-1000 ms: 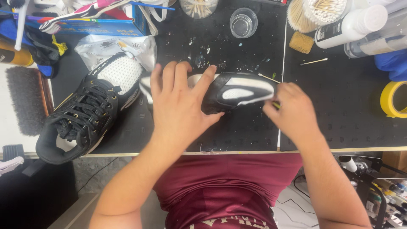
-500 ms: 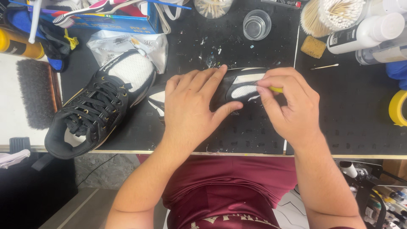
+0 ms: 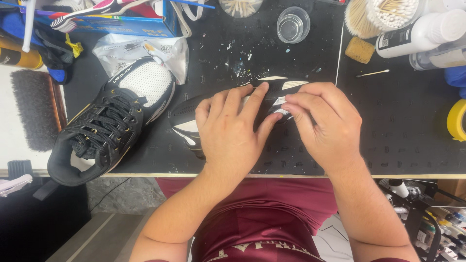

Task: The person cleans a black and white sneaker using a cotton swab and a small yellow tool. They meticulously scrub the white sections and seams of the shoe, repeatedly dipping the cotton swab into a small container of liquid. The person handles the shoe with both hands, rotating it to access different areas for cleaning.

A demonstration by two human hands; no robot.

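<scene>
The black table takes most of the view and carries all the things. On its left part stands a black and white sneaker with laces, upright, its heel at the near edge of the table. In the middle lies a second shoe, black with white stripes, turned on its side and mostly covered by the two hands. The left hand lies flat on this shoe with the fingers spread and pressing it down. The right hand is bent over the toe end, the fingertips closed against the shoe; if it pinches something small there, one cannot tell. Behind the shoe stands a clear plastic cup. To the right lie a small brown sponge and a cotton swab.
</scene>
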